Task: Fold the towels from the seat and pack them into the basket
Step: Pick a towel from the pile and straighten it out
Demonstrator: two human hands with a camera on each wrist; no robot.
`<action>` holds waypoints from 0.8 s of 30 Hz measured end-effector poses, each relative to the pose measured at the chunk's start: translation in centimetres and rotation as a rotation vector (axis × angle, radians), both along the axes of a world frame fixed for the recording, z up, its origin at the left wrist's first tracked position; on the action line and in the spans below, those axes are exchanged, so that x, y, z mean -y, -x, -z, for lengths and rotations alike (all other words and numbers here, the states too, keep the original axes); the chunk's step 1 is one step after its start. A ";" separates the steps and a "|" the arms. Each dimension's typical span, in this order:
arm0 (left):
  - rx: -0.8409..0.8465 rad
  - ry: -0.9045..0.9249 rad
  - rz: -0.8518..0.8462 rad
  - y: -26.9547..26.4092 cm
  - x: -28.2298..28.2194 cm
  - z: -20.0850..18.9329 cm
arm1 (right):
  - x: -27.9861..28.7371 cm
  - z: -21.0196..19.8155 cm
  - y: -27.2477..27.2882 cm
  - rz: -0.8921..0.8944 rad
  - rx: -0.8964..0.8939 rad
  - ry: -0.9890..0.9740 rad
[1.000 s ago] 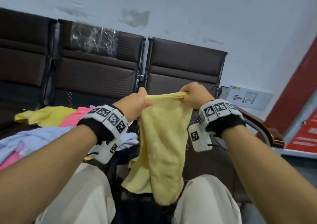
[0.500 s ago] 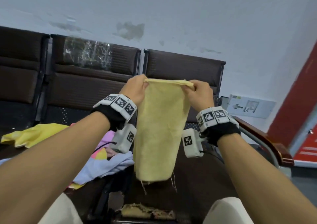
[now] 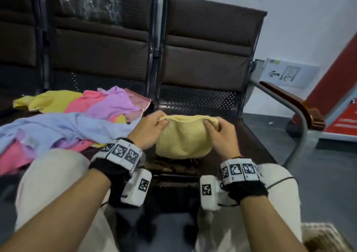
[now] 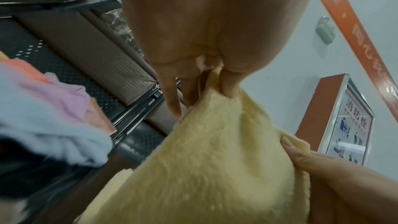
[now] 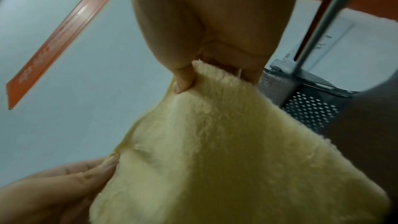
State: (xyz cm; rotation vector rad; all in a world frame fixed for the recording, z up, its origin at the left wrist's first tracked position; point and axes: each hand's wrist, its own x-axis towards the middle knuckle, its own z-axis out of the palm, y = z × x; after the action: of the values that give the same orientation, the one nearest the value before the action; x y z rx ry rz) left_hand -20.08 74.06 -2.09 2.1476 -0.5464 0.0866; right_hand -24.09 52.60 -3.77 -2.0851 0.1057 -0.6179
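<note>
The yellow towel comes down onto the seat

Half a second ago the yellow towel [image 3: 181, 137] hung high in the air; now it is lowered and bunches on the dark seat [image 3: 249, 141]. The left hand [image 3: 148, 130] and right hand [image 3: 220, 135] each pinch a top corner. It looks ready for its next fold. The other towels [image 3: 77, 116] wait on the next seat.

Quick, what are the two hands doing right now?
Left hand: pinches the top left corner of the yellow towel.
Right hand: pinches the towel's top right corner.
</note>
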 end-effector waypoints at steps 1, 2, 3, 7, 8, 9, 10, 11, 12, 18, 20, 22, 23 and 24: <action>-0.046 -0.020 0.037 0.7 -0.1 1.2 | -0.1 1.3 0.8 0.025 -0.032 -0.011; -0.089 -0.038 0.074 1.3 -0.3 2.1 | -0.2 2.3 1.4 0.048 -0.059 -0.013; -0.131 -0.050 0.105 1.7 -0.4 3.1 | -0.2 3.2 1.9 0.068 -0.087 -0.011; -0.222 -0.049 0.127 1.6 -0.9 5.3 | -0.2 5.1 2.2 0.095 -0.172 0.033; -0.210 -0.051 0.111 1.0 -0.9 5.6 | 0.0 5.2 1.9 0.105 -0.197 0.044; -0.194 -0.054 0.087 0.3 -0.8 5.8 | 0.2 5.2 1.4 0.115 -0.228 0.050; -0.186 -0.055 0.063 -0.5 -0.7 5.9 | 0.4 5.2 0.7 0.119 -0.262 0.053; -0.190 -0.045 0.043 -1.4 -0.4 6.0 | 0.7 5.2 0.0 0.112 -0.296 0.051; -0.205 -0.025 0.026 -2.4 0.0 6.1 | 0.9 5.3 -0.8 0.103 -0.328 0.045; -0.236 0.022 -0.041 -8.5 2.4 6.9 | 2.7 6.3 -6.2 0.070 -0.480 0.069; -0.233 0.017 -0.043 -10.4 2.9 7.4 | 3.4 6.5 -8.1 0.070 -0.521 0.084; -0.233 0.020 -0.042 -12.3 3.4 8.0 | 3.9 6.7 -10.1 0.076 -0.548 0.097; -0.237 0.019 -0.045 -13.2 3.6 8.3 | 4.1 6.9 -10.9 0.080 -0.573 0.110; -0.247 0.010 -0.049 -14.0 3.9 8.8 | 4.2 7.1 -11.6 0.084 -0.608 0.132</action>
State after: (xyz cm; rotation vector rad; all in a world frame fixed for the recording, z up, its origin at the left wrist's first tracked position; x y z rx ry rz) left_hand -6.13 70.19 -10.84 2.1237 -0.3488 -0.1467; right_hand -12.48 48.40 -10.88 -2.3447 0.5098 -0.0190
